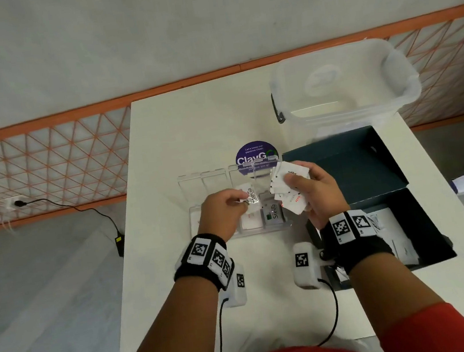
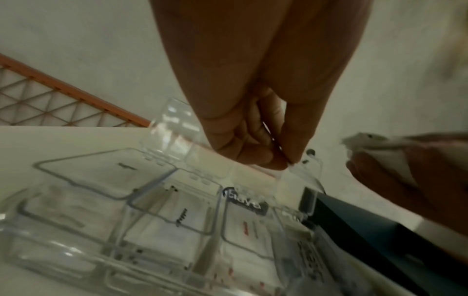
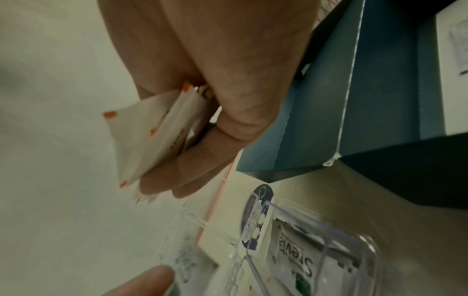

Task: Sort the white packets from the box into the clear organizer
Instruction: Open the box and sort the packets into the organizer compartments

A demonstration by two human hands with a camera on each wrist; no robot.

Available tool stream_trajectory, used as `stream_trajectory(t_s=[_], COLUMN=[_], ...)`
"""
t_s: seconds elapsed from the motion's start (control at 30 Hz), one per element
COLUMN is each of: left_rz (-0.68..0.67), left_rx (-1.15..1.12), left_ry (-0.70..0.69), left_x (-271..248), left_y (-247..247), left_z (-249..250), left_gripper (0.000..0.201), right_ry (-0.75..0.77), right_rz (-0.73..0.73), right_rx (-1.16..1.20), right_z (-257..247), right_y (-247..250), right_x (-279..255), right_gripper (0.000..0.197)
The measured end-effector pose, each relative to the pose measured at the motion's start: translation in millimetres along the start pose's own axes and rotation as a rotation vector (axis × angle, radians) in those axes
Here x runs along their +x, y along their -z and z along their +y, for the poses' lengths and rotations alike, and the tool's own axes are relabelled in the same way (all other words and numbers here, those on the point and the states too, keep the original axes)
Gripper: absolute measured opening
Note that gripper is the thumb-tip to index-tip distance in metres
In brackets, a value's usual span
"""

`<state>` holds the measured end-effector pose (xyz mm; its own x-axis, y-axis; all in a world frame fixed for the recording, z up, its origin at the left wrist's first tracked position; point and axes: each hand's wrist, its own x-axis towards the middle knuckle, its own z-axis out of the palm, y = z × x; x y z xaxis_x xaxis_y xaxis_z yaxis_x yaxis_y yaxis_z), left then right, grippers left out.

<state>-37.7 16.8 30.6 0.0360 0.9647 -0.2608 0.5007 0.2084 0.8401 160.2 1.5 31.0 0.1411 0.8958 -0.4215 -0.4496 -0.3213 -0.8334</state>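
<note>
My left hand [image 1: 242, 200] pinches a white Stevia packet [image 1: 250, 194] above the middle compartments of the clear organizer [image 1: 260, 231]. The organizer's lids stand open at the back, and white packets lie in several compartments, one of them another Stevia packet [image 1: 273, 211] [image 3: 296, 250]. My right hand [image 1: 295, 184] grips a fanned bunch of white packets [image 1: 287, 190] [image 3: 157, 136] with red print, just right of the organizer. The dark box [image 1: 425, 225] sits open at the right with more white packets [image 1: 389, 227] inside. In the left wrist view the fingertips [image 2: 278, 162] are pressed together over the organizer [image 2: 152, 220].
The box's raised lid [image 1: 353, 169] stands behind my right hand. A clear plastic tub [image 1: 341, 90] sits at the table's back right. A round purple sticker [image 1: 255, 157] lies behind the organizer. The white table [image 1: 179, 274] ends close on the left, with floor and a charger cable beyond.
</note>
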Motion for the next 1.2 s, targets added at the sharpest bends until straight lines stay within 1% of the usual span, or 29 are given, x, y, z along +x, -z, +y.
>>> stream_trajectory(t_s=[0.07,0.2,0.37,0.5,0.57,0.67,0.77,0.83,0.9,0.93,1.03,1.2], left_rz=[-0.047,-0.103,-0.213,-0.176,-0.165,-0.175,-0.140,-0.146,-0.204,-0.231,-0.283,-0.259], left_rx=[0.078,0.238,0.569,0.855,0.912,0.875,0.690,0.609,0.642,0.641,0.575,0.361], left_ry=[-0.012,-0.061,-0.181,-0.267,-0.268,-0.262,-0.227,-0.149,-0.059,-0.021,0.062,0.162], left_x=[3,13,23,22,20,20,20,20,21,21,21,21], left_y=[-14,-37,-59,-66,-67,-65,-63,-68,-75,-78,-83,-64], left_z=[5,11,8,1,0,1,7,14,18,20,23,23], left_gripper=[0.022,0.026,0.027,0.023,0.023,0.027,0.024,0.021,0.024,0.023,0.019,0.024], right_ry=[0.004,-0.005,-0.006,-0.001,0.001,0.001,-0.001,-0.002,-0.001,0.001,0.011,0.013], right_rz=[0.012,0.035,0.067,0.081,0.074,0.075,0.075,0.075,0.074,0.072,0.071,0.085], right_rx=[0.004,0.016,0.021,0.020,0.022,0.027,0.034,0.032,0.032,0.033,0.032,0.047], right_z=[-1,-1,-2,-4,-5,-5,-5,-4,-5,-5,-5,-7], right_y=[4,13,26,35,36,35,32,30,29,29,31,37], right_x=[1,3,6,7,7,8,9,9,8,8,6,4], right_gripper=[0.023,0.024,0.025,0.024,0.024,0.025,0.025,0.025,0.025,0.025,0.025,0.024])
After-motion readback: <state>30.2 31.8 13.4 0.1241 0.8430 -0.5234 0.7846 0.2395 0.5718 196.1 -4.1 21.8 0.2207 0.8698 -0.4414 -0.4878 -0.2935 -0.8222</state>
